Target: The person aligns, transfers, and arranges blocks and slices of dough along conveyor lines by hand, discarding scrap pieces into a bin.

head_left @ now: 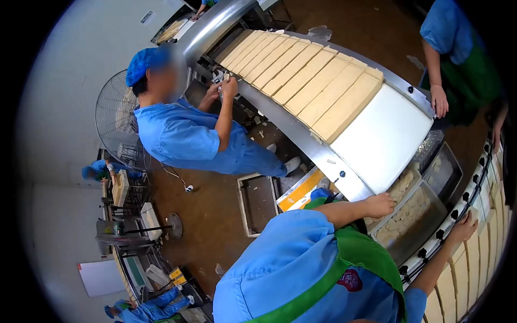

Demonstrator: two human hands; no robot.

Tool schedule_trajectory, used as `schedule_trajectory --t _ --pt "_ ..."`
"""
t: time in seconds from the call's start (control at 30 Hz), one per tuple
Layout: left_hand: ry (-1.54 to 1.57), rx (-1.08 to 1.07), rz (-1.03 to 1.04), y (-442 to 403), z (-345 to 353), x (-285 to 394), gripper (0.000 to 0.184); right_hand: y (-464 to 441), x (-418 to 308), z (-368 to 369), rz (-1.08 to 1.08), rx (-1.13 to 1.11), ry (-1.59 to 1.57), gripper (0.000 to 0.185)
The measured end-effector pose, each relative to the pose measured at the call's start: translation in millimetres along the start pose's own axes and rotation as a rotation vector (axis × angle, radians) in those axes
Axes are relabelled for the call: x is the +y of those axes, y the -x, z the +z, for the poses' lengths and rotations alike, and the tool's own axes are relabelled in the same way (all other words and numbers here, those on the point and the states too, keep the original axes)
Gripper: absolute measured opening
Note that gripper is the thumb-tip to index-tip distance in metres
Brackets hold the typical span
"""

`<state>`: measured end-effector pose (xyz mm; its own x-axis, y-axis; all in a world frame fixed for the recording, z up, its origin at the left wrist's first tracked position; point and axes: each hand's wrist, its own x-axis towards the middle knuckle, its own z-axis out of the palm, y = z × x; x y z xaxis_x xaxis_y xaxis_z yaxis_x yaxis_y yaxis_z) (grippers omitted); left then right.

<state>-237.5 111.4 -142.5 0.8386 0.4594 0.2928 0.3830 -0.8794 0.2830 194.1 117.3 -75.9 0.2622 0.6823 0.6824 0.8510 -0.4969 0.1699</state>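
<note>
My left hand (380, 205), fingers curled in, is by the near corner of the white belt end (379, 145), above a plastic crate (423, 207) of cream-coloured scraps. Whether it grips anything is hidden. My right hand (462, 229) reaches over the conveyor on the right, pinching a small cream-coloured piece (473, 215) between thumb and fingers. Cream-coloured strips (474, 258) lie side by side below it. On the large conveyor ahead lies a row of long, flat cream-coloured strips (301, 70), their edges touching or overlapping.
A co-worker in blue (183, 134) stands left of the large conveyor, holding something small. Another person's hand (439, 101) rests at its far right edge. A second crate (444, 167) stands beside mine. A metal frame (256, 204) lies on the brown floor; a large fan (116, 116) stands behind the co-worker.
</note>
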Motion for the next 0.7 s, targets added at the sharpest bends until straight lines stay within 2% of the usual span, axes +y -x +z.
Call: schedule_trajectory --t 0.13,0.23,0.3,0.7 --pt "-0.023 0.000 0.013 0.6 -0.8 0.3 0.008 1.3 0.2 0.7 0.027 -0.038 0.025 0.025" --pt "-0.016 -0.018 0.004 0.2 -0.9 0.0 0.008 3.7 5.6 11.2 0.022 0.043 -0.043 0.025" --pt "-0.006 -0.027 -0.001 0.7 1.6 0.3 0.008 5.3 2.2 4.7 0.055 -0.056 0.049 0.025" --pt "0.033 -0.033 -0.018 0.2 11.3 -2.5 0.008 5.4 4.0 11.3 0.140 -0.140 0.081 0.026"
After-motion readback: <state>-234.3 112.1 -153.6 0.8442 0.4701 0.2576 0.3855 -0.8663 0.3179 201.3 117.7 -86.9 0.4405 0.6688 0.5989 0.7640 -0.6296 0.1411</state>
